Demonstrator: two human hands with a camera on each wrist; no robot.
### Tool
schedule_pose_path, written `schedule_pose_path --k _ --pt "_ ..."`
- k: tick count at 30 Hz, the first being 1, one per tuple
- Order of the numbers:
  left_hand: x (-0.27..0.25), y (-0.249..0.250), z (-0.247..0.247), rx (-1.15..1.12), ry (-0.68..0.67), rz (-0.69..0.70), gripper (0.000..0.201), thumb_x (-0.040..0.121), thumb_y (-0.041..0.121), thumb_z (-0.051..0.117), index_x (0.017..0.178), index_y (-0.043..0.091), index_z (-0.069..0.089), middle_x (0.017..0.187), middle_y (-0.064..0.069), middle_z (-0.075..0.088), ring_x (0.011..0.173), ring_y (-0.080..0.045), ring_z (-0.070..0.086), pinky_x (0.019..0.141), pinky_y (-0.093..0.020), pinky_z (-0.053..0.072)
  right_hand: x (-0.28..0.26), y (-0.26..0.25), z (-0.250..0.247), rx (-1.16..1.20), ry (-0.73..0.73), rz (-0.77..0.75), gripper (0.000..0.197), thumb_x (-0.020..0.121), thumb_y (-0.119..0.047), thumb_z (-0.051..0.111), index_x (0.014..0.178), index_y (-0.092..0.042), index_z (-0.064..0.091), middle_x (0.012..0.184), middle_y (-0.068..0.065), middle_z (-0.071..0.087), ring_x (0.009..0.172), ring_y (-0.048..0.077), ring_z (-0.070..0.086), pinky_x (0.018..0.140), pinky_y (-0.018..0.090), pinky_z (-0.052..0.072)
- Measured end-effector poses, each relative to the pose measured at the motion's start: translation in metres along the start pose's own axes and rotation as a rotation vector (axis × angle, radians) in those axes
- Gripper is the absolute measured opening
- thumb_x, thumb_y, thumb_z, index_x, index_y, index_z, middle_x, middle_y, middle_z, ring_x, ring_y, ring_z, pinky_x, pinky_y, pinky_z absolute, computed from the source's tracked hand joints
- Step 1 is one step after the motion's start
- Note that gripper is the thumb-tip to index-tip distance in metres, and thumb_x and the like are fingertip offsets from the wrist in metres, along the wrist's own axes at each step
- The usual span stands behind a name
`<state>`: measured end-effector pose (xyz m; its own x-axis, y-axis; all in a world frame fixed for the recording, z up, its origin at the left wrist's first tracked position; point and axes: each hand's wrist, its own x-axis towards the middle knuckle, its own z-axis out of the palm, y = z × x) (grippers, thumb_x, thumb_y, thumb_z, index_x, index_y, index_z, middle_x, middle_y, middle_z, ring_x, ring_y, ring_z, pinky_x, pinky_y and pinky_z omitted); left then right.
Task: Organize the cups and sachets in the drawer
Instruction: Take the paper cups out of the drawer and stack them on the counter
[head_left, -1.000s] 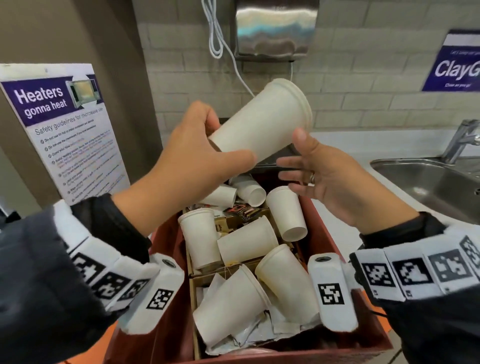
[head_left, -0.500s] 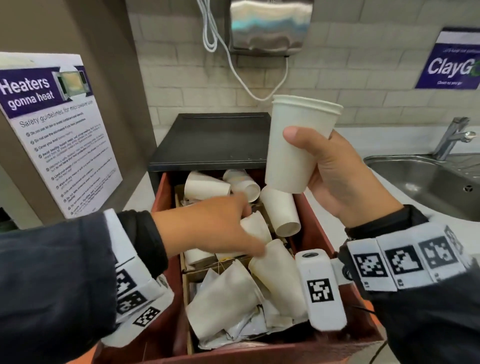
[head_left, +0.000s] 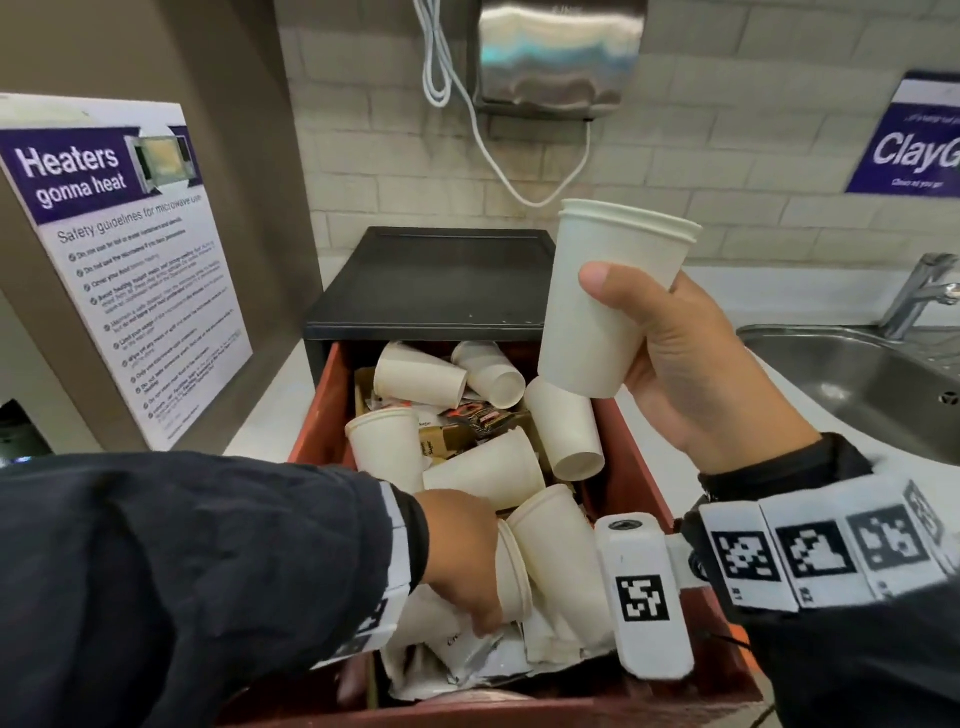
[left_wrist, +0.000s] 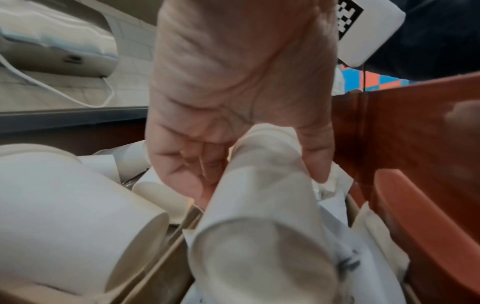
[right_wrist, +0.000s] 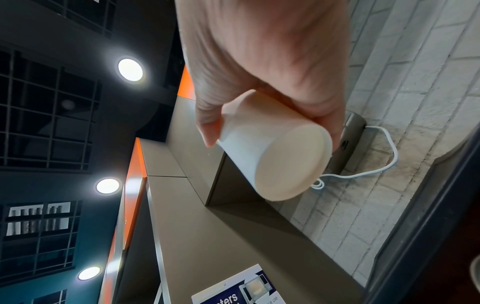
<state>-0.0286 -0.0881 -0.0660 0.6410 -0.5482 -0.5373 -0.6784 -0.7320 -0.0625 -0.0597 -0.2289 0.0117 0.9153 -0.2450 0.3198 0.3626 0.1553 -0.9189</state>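
Sachets (head_left: 467, 660) lie crumpled at 6 o'clock, nearest the camera, in the front compartment of the red drawer (head_left: 628, 467); thin, limp packets, best pinched by an edge or scooped flat. Left hand (head_left: 462, 556) is down there too, at 7 o'clock, fingers and thumb curled round a tipped paper cup (left_wrist: 262, 205) near its rim, per the left wrist view. Cup looks light, thin-walled, easy to dent; a loose grip round the side wall below the rolled rim should do, no squeeze. Just beside it at 5 o'clock lies another fallen cup (head_left: 556, 551), touching it.

Mid drawer, more loose cups (head_left: 483, 467) on their sides and one upright at 11 o'clock, over dark sachets (head_left: 478, 415) in a cardboard tray. All unsorted, so the task looks early.

Right hand (head_left: 691, 364) at 2 o'clock, above the drawer, wraps a nested cup stack (head_left: 602, 306), mouth up, thumb across the front; two rims show. Likely the next cup nests into it; alignment matters, since soft rims buckle if forced.

Farther: black cabinet top (head_left: 441, 280), worktop (head_left: 270, 415), sink (head_left: 857, 374) at 3 o'clock.
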Motion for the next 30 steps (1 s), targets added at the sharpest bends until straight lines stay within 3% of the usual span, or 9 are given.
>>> schedule_pose_path --k 5,8,12,18,21,23,24,28,30 --pt "-0.01 -0.019 -0.03 -0.027 -0.026 -0.041 0.06 0.072 0.052 0.068 0.116 0.014 0.056 0.104 -0.001 0.06 0.09 -0.018 0.056 0.067 -0.024 0.044 -0.004 -0.004 -0.01 -0.032 0.069 -0.019 0.034 0.064 -0.022 0.072 0.095 -0.022 0.059 0.08 -0.006 0.066 0.069 0.006 0.065 0.058 0.025 0.054" --pt "-0.022 -0.036 -0.059 -0.185 0.134 -0.047 0.055 0.067 0.053 0.072 0.107 0.02 0.051 0.092 0.007 0.055 0.082 -0.013 0.053 0.06 -0.023 0.041 -0.002 -0.007 -0.014 -0.016 0.115 -0.011 0.03 0.068 -0.021 0.073 0.096 -0.019 0.061 0.079 -0.006 0.068 0.07 0.007 0.066 0.059 0.026 0.054" --pt "-0.035 -0.046 -0.084 -0.542 0.438 0.084 0.057 0.064 0.045 0.077 0.109 0.024 0.049 0.098 0.008 0.057 0.088 -0.01 0.057 0.071 -0.026 0.051 0.001 -0.013 -0.007 0.03 0.119 -0.078 0.035 0.066 -0.022 0.073 0.097 -0.017 0.061 0.074 -0.009 0.068 0.068 0.004 0.067 0.056 0.022 0.052" --pt "-0.031 -0.035 -0.084 -0.918 0.554 0.367 0.081 0.048 0.053 0.077 0.12 0.03 0.049 0.109 0.008 0.062 0.099 -0.011 0.063 0.083 -0.039 0.056 -0.002 -0.018 0.006 0.02 0.012 -0.284 0.017 0.073 -0.014 0.066 0.089 -0.017 0.06 0.074 -0.01 0.066 0.074 0.006 0.064 0.062 0.021 0.051" --pt "-0.029 -0.029 -0.083 -1.062 0.63 0.43 0.085 0.046 0.052 0.074 0.123 0.026 0.047 0.11 0.004 0.064 0.099 -0.013 0.064 0.084 -0.04 0.056 -0.002 -0.016 0.007 -0.077 -0.066 -0.192 0.049 0.056 -0.03 0.084 0.097 -0.016 0.061 0.086 -0.005 0.07 0.083 0.01 0.068 0.066 0.021 0.052" --pt "-0.026 -0.026 -0.084 -1.153 0.679 0.471 0.088 0.048 0.05 0.075 0.127 0.024 0.045 0.113 0.002 0.064 0.102 -0.015 0.064 0.085 -0.041 0.055 -0.002 -0.013 0.006 -0.149 -0.111 -0.114 0.079 0.04 -0.055 0.08 0.106 -0.017 0.06 0.098 -0.002 0.071 0.093 0.013 0.068 0.07 0.019 0.052" --pt "-0.025 -0.024 -0.084 -1.189 0.699 0.498 0.089 0.05 0.049 0.076 0.129 0.023 0.045 0.115 0.002 0.063 0.103 -0.015 0.064 0.086 -0.041 0.055 -0.003 -0.012 0.004 -0.169 -0.137 -0.085 0.081 0.038 -0.058 0.077 0.107 -0.019 0.06 0.1 -0.002 0.072 0.095 0.013 0.068 0.07 0.018 0.052" --pt "-0.023 -0.015 -0.082 -1.221 0.694 0.562 0.084 0.057 0.045 0.079 0.13 0.021 0.046 0.118 0.003 0.063 0.107 -0.013 0.062 0.088 -0.036 0.054 -0.009 -0.012 -0.007 -0.23 -0.224 0.002 0.048 0.062 -0.028 0.079 0.106 -0.016 0.065 0.105 0.008 0.071 0.095 0.018 0.067 0.072 0.023 0.055" --pt "-0.019 -0.011 -0.077 -1.186 0.679 0.504 0.075 0.061 0.041 0.08 0.126 0.026 0.047 0.113 0.009 0.063 0.101 -0.006 0.062 0.085 -0.03 0.053 -0.009 -0.013 -0.018 -0.252 -0.192 0.0 0.041 0.069 -0.016 0.071 0.11 -0.013 0.064 0.104 0.007 0.071 0.094 0.019 0.067 0.072 0.025 0.054"
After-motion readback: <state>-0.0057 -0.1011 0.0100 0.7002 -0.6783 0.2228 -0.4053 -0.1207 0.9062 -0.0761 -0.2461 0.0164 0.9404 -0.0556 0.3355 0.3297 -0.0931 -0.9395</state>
